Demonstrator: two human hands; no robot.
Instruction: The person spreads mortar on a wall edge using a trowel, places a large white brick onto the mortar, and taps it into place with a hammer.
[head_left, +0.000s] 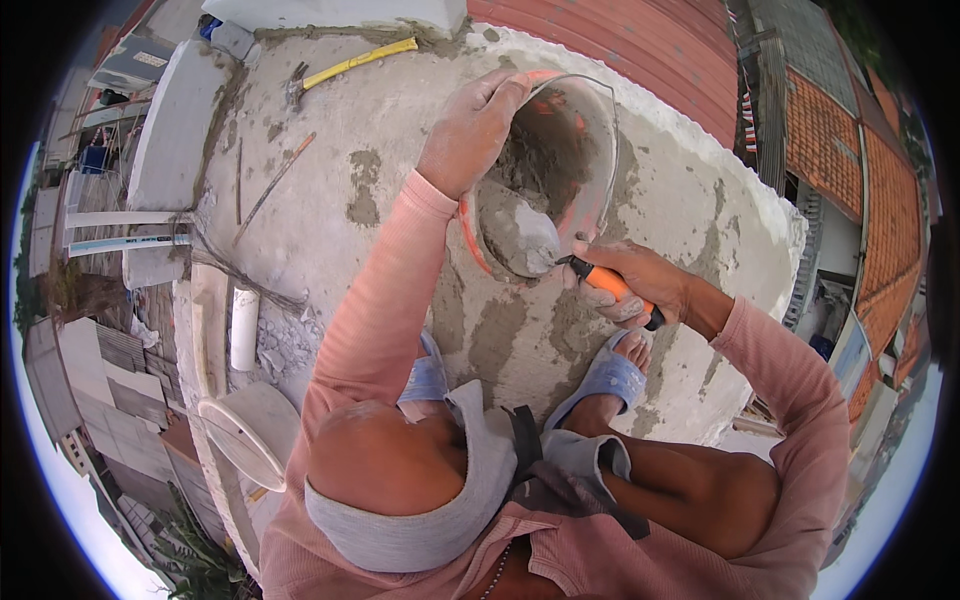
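Note:
An orange bucket [588, 140], coated with grey cement, lies tipped toward me on the concrete surface, its wire handle hanging to the right. My left hand [475, 130] is closed over the bucket's left rim. Grey mortar [535, 150] clings to the inside. In my right hand [635, 285] is a trowel with an orange and black handle [605, 282]. Its mortar-smeared blade [530, 235] reaches into the bucket's mouth at the near side. Part of the blade blends with the mortar, so its outline is unclear.
A hammer [355, 65] with a yellow handle lies at the far left, with a thin stick [275, 188] nearer. Left of my knee are a white pipe [243, 330] and a round white tub [245, 440]. The slab's rough edge [770, 215] drops off at right above tiled roofs [825, 140].

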